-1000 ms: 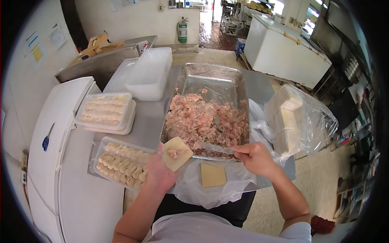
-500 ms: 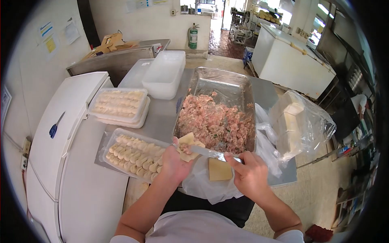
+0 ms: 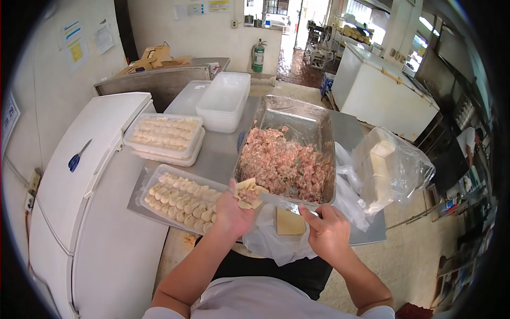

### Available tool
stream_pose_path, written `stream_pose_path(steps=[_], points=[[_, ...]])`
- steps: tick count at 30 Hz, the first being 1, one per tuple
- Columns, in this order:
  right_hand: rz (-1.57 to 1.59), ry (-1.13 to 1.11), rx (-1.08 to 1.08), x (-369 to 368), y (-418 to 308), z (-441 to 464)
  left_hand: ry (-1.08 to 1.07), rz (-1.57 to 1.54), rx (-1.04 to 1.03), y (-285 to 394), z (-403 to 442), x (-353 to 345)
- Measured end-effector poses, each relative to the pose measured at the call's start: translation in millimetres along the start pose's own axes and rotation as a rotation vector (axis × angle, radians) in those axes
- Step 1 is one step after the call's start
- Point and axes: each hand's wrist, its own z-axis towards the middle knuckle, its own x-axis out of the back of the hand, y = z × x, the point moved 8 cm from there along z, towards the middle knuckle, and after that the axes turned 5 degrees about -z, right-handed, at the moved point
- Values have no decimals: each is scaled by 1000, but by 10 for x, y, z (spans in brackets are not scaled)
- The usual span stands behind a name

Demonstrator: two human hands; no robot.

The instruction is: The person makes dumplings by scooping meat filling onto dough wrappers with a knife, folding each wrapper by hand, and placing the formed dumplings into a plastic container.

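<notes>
My left hand (image 3: 236, 214) holds a square wrapper (image 3: 248, 193) with meat filling on it, its edges partly folded up. In my right hand (image 3: 328, 232) is a flat metal knife (image 3: 290, 205), its blade reaching left to the wrapper. Behind both hands a metal tray (image 3: 292, 110) holds ground meat (image 3: 281, 159) in its nearer part. Just in front of the tray, a stack of square wrappers (image 3: 290, 221) lies on a white plastic bag (image 3: 260, 237). A plastic container (image 3: 142, 198) with rows of filled dumplings (image 3: 183, 202) is left of my left hand.
Closed containers of dumplings (image 3: 163, 134) are stacked at the left, with empty plastic tubs (image 3: 224, 101) behind them. Bagged wrapper stacks (image 3: 380, 165) stand right of the tray. A white refrigerator (image 3: 114, 223) borders the table's left side; a chest freezer (image 3: 377, 87) is farther back.
The wrapper in my left hand has gone from flat to partly folded. My right hand has brought the knife from the tray's near edge to the wrapper. The view has shifted a little.
</notes>
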Motion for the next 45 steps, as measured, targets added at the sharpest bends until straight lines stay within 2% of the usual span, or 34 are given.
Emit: stream_pose_path(steps=[2,6,9,10,12,15,17,20,23,26,29,30,34,36,39,41,45], points=[[25,38,-3,43,-93,15,32,49,-20,-7,1,-5],[9,-64,-24,-188,-136,-21,-99,106,-19,-94,20,-66],[227,-163,-176,-341,4,-117,-238,173,29,-24,-71,-172],[400,-191,-261,-423,71,-173,-322,208,43,11,-141,-236],[742,-245,-427,-585,187,-278,-383,441,27,87,-251,-281],[839,-228,-444,-567,189,-308,-346,1021,-9,164,-252,-189],[664,-241,-336,-429,108,-230,-387,1381,41,106,-103,-27],[401,-212,-183,-169,-29,-122,-329,1542,-152,181,-345,-341],[221,-209,-59,25,-107,-40,-612,1217,-509,194,-251,-296],[121,-259,29,186,-142,30,-623,1817,-575,187,-491,-495],[110,-324,33,374,-43,58,-652,1807,-460,110,-494,-407],[117,-347,21,402,24,44,-618,1753,-480,146,-487,-405],[298,-219,-236,426,310,-65,-548,1516,-491,173,-460,-308],[569,-234,-410,44,320,-242,-550,1358,-441,67,-370,-161],[1010,-261,-630,-449,130,-416,-565,1285,-413,-120,-434,-200],[1252,-264,-749,-704,11,-505,-593,1323,-361,-211,-453,-187],[1230,-283,-719,-714,-87,-411,-588,1485,-385,-260,-515,-123]])
